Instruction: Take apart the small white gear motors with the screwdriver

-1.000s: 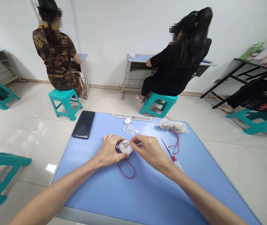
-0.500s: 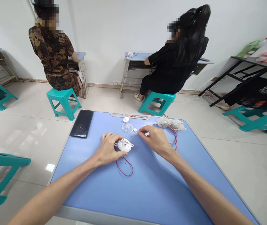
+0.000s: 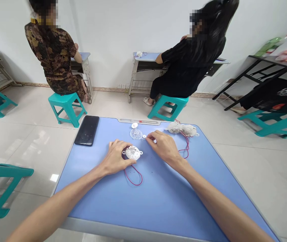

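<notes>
A blue counter (image 3: 158, 201) carries everything. A dark phone (image 3: 87, 130) lies flat near its far left corner. The left hand (image 3: 117, 156) rests mid-counter, its fingers (image 3: 115, 145) curled around a round white motor housing (image 3: 132, 153) and gripping it against the surface. The right hand (image 3: 165, 146) lies just right of it, thumb and forefinger drawn together at a tiny white ring (image 3: 144, 136); whether they grip it I cannot tell. A heap of white motor units (image 3: 182, 128) sits at the far edge. A red wire (image 3: 133, 176) loops out from the housing towards the person. A clear round cover (image 3: 136, 133) lies just beside the ring.
</notes>
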A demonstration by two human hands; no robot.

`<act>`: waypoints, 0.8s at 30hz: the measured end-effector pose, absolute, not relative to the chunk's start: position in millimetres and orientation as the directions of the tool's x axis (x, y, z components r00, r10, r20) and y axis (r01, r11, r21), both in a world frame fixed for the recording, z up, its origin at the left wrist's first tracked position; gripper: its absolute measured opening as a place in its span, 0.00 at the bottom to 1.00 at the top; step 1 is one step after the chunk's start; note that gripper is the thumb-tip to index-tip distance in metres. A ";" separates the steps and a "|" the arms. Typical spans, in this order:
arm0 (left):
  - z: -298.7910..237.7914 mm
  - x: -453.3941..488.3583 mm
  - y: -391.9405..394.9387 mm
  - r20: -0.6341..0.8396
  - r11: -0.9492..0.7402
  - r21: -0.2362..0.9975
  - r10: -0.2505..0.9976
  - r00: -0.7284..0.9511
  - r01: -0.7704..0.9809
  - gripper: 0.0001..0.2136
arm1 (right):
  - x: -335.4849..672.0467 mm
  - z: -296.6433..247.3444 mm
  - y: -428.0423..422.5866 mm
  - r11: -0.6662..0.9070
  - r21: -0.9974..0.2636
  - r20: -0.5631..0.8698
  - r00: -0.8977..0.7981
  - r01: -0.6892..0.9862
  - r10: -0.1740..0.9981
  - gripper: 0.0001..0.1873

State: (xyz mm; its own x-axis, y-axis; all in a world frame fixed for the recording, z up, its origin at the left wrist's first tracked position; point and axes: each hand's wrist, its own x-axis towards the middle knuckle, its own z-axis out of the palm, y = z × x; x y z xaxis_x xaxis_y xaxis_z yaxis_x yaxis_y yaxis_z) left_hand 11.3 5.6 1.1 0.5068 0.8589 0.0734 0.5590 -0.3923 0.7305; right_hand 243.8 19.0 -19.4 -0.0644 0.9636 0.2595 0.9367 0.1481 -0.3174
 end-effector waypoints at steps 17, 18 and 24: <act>0.5 10.7 5.7 0.069 -0.404 0.722 0.849 0.523 0.561 0.20 | 246.9 -24.8 20.4 0.180 -0.368 0.299 -0.067 0.912 0.952 0.15; 0.9 10.6 5.6 0.066 -0.402 0.722 0.850 0.523 0.562 0.20 | 246.9 -24.8 20.4 0.181 -0.370 0.299 -0.068 0.911 0.952 0.15; 2.0 10.7 4.9 0.071 -0.405 0.715 0.853 0.517 0.570 0.20 | 245.7 -23.6 19.9 0.170 -0.370 0.287 -0.062 0.914 0.956 0.14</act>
